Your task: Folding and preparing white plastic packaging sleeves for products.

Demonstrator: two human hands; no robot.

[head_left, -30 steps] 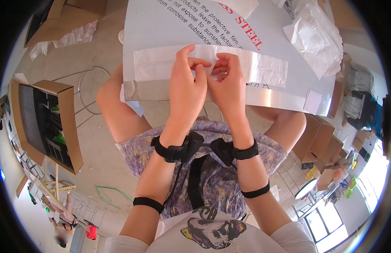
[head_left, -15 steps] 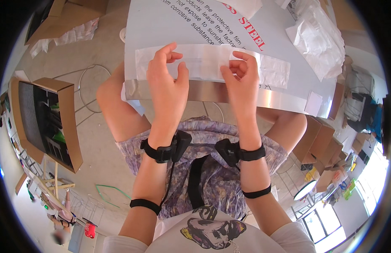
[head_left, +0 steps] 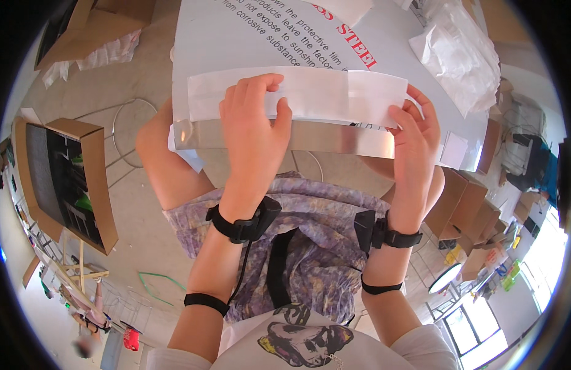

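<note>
A long, flat white plastic bag (head_left: 322, 92), translucent and folded into a strip, lies along the near side of a metal table (head_left: 236, 37). The tabletop wears grey printed protective film, with a bare shiny band along its front edge. My left hand (head_left: 251, 117) rests over the strip's left half, its thumb spread from bent fingers. At the strip's right end, my right hand (head_left: 418, 126) pinches the edge between thumb and fingers. A crease or overlap shows in the strip left of that hand.
A heap of crumpled white plastic bags (head_left: 455, 61) covers the table's right side. Near the front right corner sits a small pale card (head_left: 453, 150). An open cardboard box (head_left: 103, 185) with dark contents stands to the left, and more cardboard boxes (head_left: 455, 197) are on the right.
My right hand has moved right from the strip's middle to its end and now grips it. The strip's right part has folded in and looks shorter. My left hand has shifted slightly right.
</note>
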